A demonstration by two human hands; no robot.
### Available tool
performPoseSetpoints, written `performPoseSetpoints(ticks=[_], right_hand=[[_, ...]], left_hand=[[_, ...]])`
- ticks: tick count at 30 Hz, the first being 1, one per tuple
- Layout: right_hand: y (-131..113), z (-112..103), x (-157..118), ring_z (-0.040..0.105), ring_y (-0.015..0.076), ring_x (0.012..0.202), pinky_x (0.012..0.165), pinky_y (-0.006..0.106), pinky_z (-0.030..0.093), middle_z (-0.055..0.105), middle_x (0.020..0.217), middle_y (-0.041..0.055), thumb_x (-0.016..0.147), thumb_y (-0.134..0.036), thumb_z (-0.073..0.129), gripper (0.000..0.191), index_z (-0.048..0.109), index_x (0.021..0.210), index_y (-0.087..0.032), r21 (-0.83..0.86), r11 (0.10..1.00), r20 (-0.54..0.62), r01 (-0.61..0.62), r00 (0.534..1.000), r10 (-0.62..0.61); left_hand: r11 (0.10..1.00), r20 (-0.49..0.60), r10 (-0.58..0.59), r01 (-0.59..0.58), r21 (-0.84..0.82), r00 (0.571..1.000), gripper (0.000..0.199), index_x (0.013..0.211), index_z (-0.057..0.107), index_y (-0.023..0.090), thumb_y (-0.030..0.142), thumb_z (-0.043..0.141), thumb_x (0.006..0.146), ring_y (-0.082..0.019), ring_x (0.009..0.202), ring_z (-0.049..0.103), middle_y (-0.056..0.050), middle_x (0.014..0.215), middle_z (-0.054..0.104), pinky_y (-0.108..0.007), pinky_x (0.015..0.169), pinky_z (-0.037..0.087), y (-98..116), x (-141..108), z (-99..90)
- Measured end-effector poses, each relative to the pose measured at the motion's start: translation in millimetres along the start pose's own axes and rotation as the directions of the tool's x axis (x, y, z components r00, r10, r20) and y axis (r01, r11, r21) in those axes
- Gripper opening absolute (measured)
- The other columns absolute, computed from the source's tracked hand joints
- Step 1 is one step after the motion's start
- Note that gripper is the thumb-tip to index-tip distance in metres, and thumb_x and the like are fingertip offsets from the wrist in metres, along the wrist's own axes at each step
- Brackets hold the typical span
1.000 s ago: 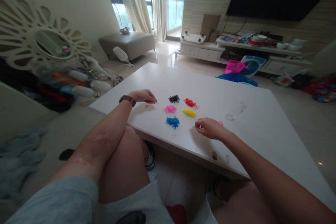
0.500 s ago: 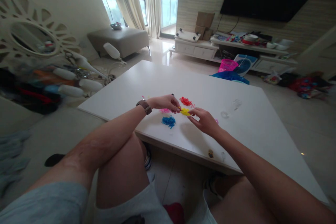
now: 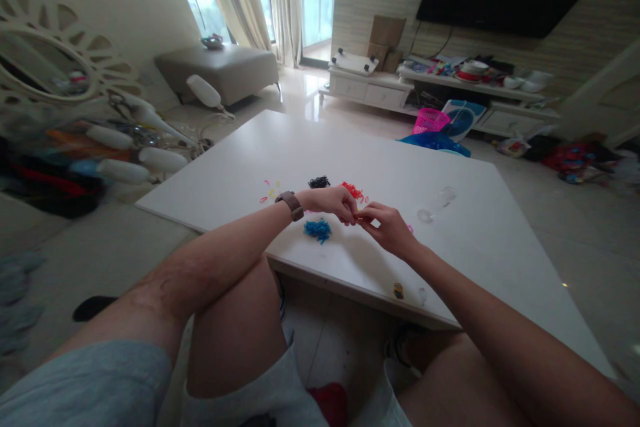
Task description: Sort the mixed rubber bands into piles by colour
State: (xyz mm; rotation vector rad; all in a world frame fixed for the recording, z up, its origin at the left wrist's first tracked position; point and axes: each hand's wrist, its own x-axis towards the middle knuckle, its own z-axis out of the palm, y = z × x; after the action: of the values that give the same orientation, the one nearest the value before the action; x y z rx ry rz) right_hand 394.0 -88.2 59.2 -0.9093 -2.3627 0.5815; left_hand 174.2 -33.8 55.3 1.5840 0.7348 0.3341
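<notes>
My left hand [image 3: 341,204], with a brown-strapped watch [image 3: 291,205] on the wrist, is closed in a pinch above the table. Its fingertips meet those of my right hand [image 3: 387,225], whose thumb and forefinger are pinched too. What lies between them is too small and hidden to make out. Around them are piles of small rubber bands: a blue pile [image 3: 318,231] nearest me, a red pile [image 3: 353,191] just behind my fingers, and a black pile [image 3: 319,181] farther back. The yellow pile is mostly hidden by my hands.
A few loose bands [image 3: 263,199] lie left on the white table [image 3: 290,140]. At right lies a clear plastic container [image 3: 440,203]. A small yellow-and-dark figure [image 3: 398,291] and a clear piece [image 3: 423,295] stand near the front edge. A pink basket [image 3: 431,121] is beyond the table.
My left hand has moved right, over the yellow pile, and its fingertips now meet my right hand's. My right fingers have closed to a pinch. The black pile has come into view.
</notes>
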Motion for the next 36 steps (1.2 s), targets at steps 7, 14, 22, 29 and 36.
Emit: performPoseSetpoints(ticks=[7, 14, 22, 29, 36], right_hand=[[-7.7, -6.6, 1.1, 0.064, 0.0158, 0.074, 0.074, 0.029, 0.051, 0.072, 0.087, 0.0060, 0.092, -0.023, 0.058, 0.018, 0.076, 0.090, -0.020, 0.000, 0.998, -0.042, -0.057, 0.997, 0.057], [-3.6, -12.4, 2.2, 0.064, 0.0171, 0.076, 0.076, 0.029, 0.051, 0.069, 0.085, 0.0061, 0.088, -0.016, 0.057, 0.016, 0.073, 0.086, -0.018, -0.068, 0.987, -0.229, -0.146, 0.965, 0.127], [5.5, -9.6, -0.4, 0.065, 0.0176, 0.078, 0.076, 0.029, 0.050, 0.069, 0.088, 0.0065, 0.088, -0.013, 0.056, 0.017, 0.072, 0.089, -0.018, -0.127, 0.989, -0.167, -0.079, 0.984, 0.058], [9.5, -5.8, -0.7, 0.065, 0.0174, 0.075, 0.071, 0.029, 0.050, 0.069, 0.086, 0.0056, 0.086, -0.010, 0.059, 0.016, 0.072, 0.087, -0.019, -0.134, 0.991, -0.188, -0.018, 0.982, -0.007], [9.9, -8.7, -1.0, 0.065, 0.0171, 0.074, 0.072, 0.029, 0.050, 0.070, 0.084, 0.0051, 0.086, -0.010, 0.059, 0.015, 0.072, 0.086, -0.019, -0.103, 0.994, -0.204, -0.035, 0.979, 0.013]], left_hand=[[1.000, 0.023, 0.006, -0.006, -0.016, 1.000, 0.019, 0.079, 0.078, 0.016, 0.023, 0.086, 0.064, -0.017, 0.075, 0.071, -0.007, 0.078, 0.077, -0.029, 0.073, 0.056, 3.7, 5.7, 4.9], [0.992, -0.284, -0.119, 0.123, -0.002, 0.951, 0.029, 0.084, 0.075, 0.013, 0.018, 0.088, 0.059, -0.018, 0.073, 0.070, -0.009, 0.078, 0.076, -0.031, 0.073, 0.056, -4.4, -16.1, -44.0], [0.951, -0.826, -0.244, 0.294, -0.100, 0.509, 0.015, 0.071, 0.068, 0.011, 0.010, 0.081, 0.063, -0.014, 0.066, 0.066, -0.005, 0.065, 0.068, -0.027, 0.072, 0.056, -50.9, -20.4, -81.6], [0.899, -0.853, -0.214, 0.437, 0.019, 0.477, 0.015, 0.074, 0.071, 0.013, 0.007, 0.079, 0.063, -0.016, 0.070, 0.067, -0.005, 0.068, 0.070, -0.025, 0.069, 0.055, -50.4, -6.6, -82.0], [0.946, -0.721, -0.018, 0.244, 0.211, 0.693, 0.013, 0.084, 0.075, 0.012, 0.018, 0.077, 0.073, -0.015, 0.066, 0.065, -0.007, 0.076, 0.073, -0.026, 0.063, 0.051, -28.8, -2.4, -61.3]])
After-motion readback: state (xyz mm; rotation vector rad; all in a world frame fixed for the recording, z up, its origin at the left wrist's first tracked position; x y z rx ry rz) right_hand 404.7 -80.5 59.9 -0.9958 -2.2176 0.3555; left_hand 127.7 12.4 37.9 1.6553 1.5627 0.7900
